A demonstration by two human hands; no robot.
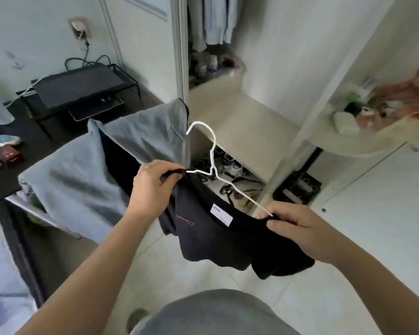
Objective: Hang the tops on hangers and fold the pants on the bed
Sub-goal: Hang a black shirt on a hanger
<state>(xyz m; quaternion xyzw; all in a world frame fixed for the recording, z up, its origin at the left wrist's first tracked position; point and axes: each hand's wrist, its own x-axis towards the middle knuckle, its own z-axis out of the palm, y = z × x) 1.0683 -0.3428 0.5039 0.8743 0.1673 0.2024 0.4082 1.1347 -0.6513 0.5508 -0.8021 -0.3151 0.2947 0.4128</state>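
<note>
A black top (230, 238) with a white neck label hangs between my two hands at the middle of the view. A white wire hanger (213, 163) sticks up out of its neck opening, hook upward. My left hand (155, 187) pinches the top's left shoulder over the hanger's left arm. My right hand (298, 228) pinches the right shoulder at the tip of the hanger's right arm. The hanger's lower bar is hidden inside the fabric.
A grey garment (102, 165) is draped over a chair back just left of the top. Behind it stands a dark desk (0, 187) with a black rack. An open wardrobe (239, 112) with hanging clothes and shoes lies ahead. Pale tiled floor spreads to the right.
</note>
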